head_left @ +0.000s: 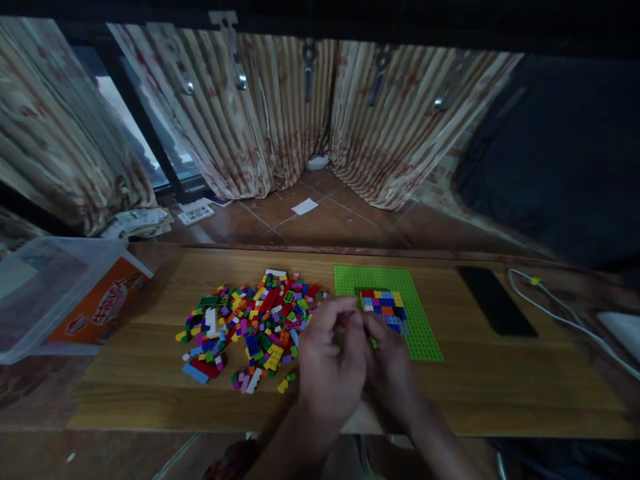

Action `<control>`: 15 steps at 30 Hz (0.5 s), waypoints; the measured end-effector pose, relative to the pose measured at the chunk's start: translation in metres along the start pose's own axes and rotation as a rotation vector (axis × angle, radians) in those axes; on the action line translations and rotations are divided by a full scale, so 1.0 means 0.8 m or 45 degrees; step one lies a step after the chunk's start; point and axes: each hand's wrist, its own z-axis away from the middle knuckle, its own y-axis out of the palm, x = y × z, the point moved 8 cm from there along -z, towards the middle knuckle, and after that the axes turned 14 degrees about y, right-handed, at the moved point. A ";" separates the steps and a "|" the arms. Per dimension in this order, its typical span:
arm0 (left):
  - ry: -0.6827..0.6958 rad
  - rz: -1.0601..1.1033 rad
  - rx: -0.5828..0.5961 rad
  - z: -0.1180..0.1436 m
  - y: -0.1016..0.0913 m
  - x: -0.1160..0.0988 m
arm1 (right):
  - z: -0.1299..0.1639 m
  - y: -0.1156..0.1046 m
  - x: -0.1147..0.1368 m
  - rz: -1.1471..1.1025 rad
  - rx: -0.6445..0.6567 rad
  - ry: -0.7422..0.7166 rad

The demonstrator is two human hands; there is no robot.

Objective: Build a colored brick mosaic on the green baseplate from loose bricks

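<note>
Both hands are together at the middle of the wooden table (475,393), left hand (331,368) and right hand (393,370) pressed fingertip to fingertip. Something small seems pinched between them, but the fingers hide it, so what they grip cannot be told. Just beyond the knuckles lies the green baseplate (425,333), carrying a block of red, yellow, blue and purple bricks (384,308) in its near-left part. Left of the hands sprawls the loose brick pile (247,320), all colours mixed. At the far left, a clear plastic tub (30,300) sits tipped, an orange printed sheet (103,303) showing through its wall. On the right, a dark phone (496,300) lies beside a white cable (560,313).
</note>
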 end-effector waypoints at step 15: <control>-0.263 -0.342 0.547 0.016 0.048 0.049 | -0.020 -0.116 -0.130 -0.266 -0.266 0.648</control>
